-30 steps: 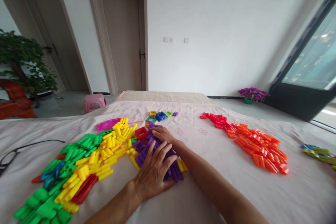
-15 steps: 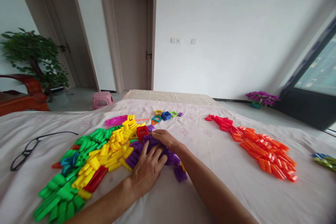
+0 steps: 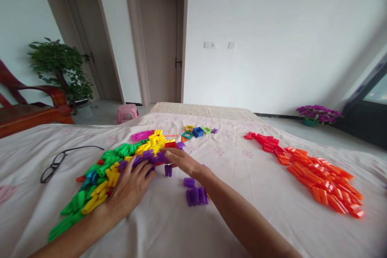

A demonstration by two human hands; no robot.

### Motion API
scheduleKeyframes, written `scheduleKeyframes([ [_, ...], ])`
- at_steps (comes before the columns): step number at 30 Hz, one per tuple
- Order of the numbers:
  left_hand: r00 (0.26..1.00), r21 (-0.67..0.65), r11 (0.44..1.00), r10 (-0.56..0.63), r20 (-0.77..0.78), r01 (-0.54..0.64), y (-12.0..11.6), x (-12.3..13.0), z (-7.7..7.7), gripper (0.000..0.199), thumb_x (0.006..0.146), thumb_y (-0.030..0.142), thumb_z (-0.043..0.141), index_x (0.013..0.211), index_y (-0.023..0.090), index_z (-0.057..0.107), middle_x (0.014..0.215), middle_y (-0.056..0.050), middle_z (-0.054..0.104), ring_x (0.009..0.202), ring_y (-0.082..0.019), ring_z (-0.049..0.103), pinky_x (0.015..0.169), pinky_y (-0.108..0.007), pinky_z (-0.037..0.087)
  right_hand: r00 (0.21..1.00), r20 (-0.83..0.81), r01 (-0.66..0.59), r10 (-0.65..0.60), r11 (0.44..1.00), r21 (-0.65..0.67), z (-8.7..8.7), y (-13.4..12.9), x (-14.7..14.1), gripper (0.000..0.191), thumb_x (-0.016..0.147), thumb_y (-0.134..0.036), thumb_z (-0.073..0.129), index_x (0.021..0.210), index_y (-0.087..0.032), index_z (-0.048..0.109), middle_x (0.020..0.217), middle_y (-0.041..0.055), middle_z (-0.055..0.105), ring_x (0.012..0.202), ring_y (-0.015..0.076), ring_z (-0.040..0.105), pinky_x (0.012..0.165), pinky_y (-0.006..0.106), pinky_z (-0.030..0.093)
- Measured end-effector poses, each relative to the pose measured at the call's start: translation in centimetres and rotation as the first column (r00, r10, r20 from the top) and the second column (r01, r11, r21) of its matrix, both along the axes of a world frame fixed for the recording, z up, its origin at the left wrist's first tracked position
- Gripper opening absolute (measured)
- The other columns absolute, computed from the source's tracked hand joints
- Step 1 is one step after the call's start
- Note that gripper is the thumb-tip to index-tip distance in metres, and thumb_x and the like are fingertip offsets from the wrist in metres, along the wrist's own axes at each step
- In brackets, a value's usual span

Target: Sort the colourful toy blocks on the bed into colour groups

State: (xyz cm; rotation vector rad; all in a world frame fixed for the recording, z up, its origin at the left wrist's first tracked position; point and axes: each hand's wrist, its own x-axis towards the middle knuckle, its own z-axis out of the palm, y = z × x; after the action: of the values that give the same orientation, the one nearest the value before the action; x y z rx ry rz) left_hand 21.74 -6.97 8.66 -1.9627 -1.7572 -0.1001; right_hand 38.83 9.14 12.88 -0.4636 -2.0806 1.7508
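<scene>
Several purple plastic tube blocks (image 3: 148,157) are gathered between my two hands, over the edge of the yellow blocks (image 3: 110,175). My left hand (image 3: 133,183) curves around their near left side, with its fingers spread over them. From the right, my right hand (image 3: 183,161) closes in on the same bunch; some of its fingers are hidden. A red block (image 3: 171,145) shows just behind them. Green blocks (image 3: 75,205) lie left of the yellow ones. Loose purple blocks (image 3: 197,196) rest on the cloth near my right forearm.
Orange-red blocks (image 3: 320,173) form a long pile on the right of the patterned cloth (image 3: 242,217). Black-framed glasses (image 3: 54,165) lie on the left. Toward the back are blue square frames (image 3: 198,132) and a magenta piece (image 3: 142,135). A pink stool (image 3: 127,113) stands beyond.
Both hands have moved left, shifting the purple bunch onto the yellow blocks. Several purple blocks stay behind on the cloth. The camera view has turned slightly left.
</scene>
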Motion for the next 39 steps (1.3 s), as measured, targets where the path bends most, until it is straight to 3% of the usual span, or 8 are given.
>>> scheduleKeyframes([
  [4, 0.996, -0.018, 0.996, 0.09, 0.004, -0.09, -0.5, -1.8, 1.3, 0.034, 0.089, 0.01, 0.05, 0.109, 0.024, 0.072, 0.122, -0.009, 0.069, 0.123, -0.03, 0.056, 0.116, -0.063, 0.021, 0.979, 0.029, 0.201, -0.204, 0.976, 0.082, -1.4, 2.7, 4.1, 0.063, 0.089, -0.069, 0.048, 0.118, -0.017, 0.069, 0.116, 0.013, 0.069, 0.096, 0.0258, 0.068, 0.082, 0.041, 0.053],
  [8, 0.983, -0.004, 0.983, 0.184, 0.001, -0.184, 0.1, -0.6, 2.6, 0.034, 0.086, 0.007, 0.049, 0.104, 0.02, 0.075, 0.121, -0.014, 0.07, 0.122, -0.036, 0.056, 0.111, -0.069, 0.021, 0.862, -0.008, 0.504, -0.508, 0.853, 0.134, -4.0, 5.2, 8.4, 0.058, 0.087, -0.067, 0.049, 0.103, -0.015, 0.072, 0.108, 0.0135, 0.072, 0.094, 0.0259, 0.067, 0.086, 0.041, 0.051],
  [13, 0.971, -0.056, 0.997, -0.038, 0.236, 0.052, 2.7, 7.9, 1.9, 0.023, 0.091, 0.031, 0.055, 0.106, 0.026, 0.072, 0.13, -0.01, 0.066, 0.129, -0.03, 0.051, 0.117, -0.061, 0.019, 0.784, -0.074, 0.611, -0.617, 0.787, -0.087, -6.4, 6.1, 9.8, 0.058, 0.079, -0.07, 0.056, 0.095, -0.017, 0.074, 0.103, 0.013, 0.074, 0.096, 0.0265, 0.067, 0.086, 0.039, 0.051],
  [16, 0.901, -0.059, 0.963, -0.225, 0.372, 0.265, 4.9, 13.8, 0.8, 0.039, 0.092, 0.05, 0.053, 0.122, 0.029, 0.063, 0.143, -0.01, 0.056, 0.14, -0.029, 0.04, 0.118, -0.062, 0.015, 0.794, -0.113, 0.577, -0.597, 0.799, -0.169, -6.7, 6.1, 9.7, 0.058, 0.076, -0.07, 0.059, 0.094, -0.018, 0.075, 0.101, 0.0131, 0.074, 0.092, 0.0251, 0.067, 0.085, 0.039, 0.051],
  [20, 0.85, -0.078, 0.935, -0.277, 0.448, 0.346, 7.6, 17.4, 0.4, 0.044, 0.087, 0.055, 0.057, 0.118, 0.023, 0.062, 0.132, -0.012, 0.061, 0.134, -0.031, 0.044, 0.118, -0.063, 0.015, 0.799, -0.151, 0.54, -0.582, 0.805, -0.246, -6.8, 6.7, 10.2, 0.054, 0.072, -0.068, 0.068, 0.088, -0.017, 0.075, 0.093, 0.0121, 0.074, 0.085, 0.0225, 0.067, 0.083, 0.037, 0.052],
  [23, 0.847, -0.074, 0.946, -0.247, 0.47, 0.316, 8.7, 16.7, 0.6, 0.036, 0.087, 0.052, 0.058, 0.105, 0.022, 0.063, 0.114, -0.009, 0.067, 0.12, -0.028, 0.054, 0.117, -0.063, 0.016, 0.783, -0.145, 0.546, -0.605, 0.78, -0.306, -6.7, 7.1, 10.6, 0.054, 0.069, -0.067, 0.071, 0.086, -0.016, 0.074, 0.088, 0.0113, 0.073, 0.081, 0.0214, 0.066, 0.082, 0.037, 0.052],
  [27, 0.87, -0.036, 0.963, -0.226, 0.437, 0.268, 8.5, 13.1, 0.3, 0.028, 0.086, 0.045, 0.062, 0.101, 0.022, 0.064, 0.105, -0.007, 0.067, 0.112, -0.026, 0.057, 0.118, -0.062, 0.013, 0.825, -0.099, 0.537, -0.556, 0.827, -0.167, -6.5, 6.7, 10.4, 0.059, 0.071, -0.069, 0.067, 0.091, -0.014, 0.074, 0.09, 0.0119, 0.073, 0.081, 0.0221, 0.066, 0.082, 0.038, 0.052],
  [39, 0.956, 0.029, 0.998, -0.056, 0.287, 0.049, 2.5, 2.4, 0.5, 0.01, 0.08, 0.021, 0.059, 0.09, 0.022, 0.063, 0.091, -0.004, 0.066, 0.096, -0.023, 0.062, 0.12, -0.058, 0.013, 0.867, 0.005, 0.485, -0.497, 0.847, 0.217, -6.9, 6.6, 10.1, 0.045, 0.083, -0.054, 0.055, 0.095, -0.015, 0.074, 0.092, 0.008, 0.073, 0.085, 0.022, 0.064, 0.081, 0.034, 0.051],
])
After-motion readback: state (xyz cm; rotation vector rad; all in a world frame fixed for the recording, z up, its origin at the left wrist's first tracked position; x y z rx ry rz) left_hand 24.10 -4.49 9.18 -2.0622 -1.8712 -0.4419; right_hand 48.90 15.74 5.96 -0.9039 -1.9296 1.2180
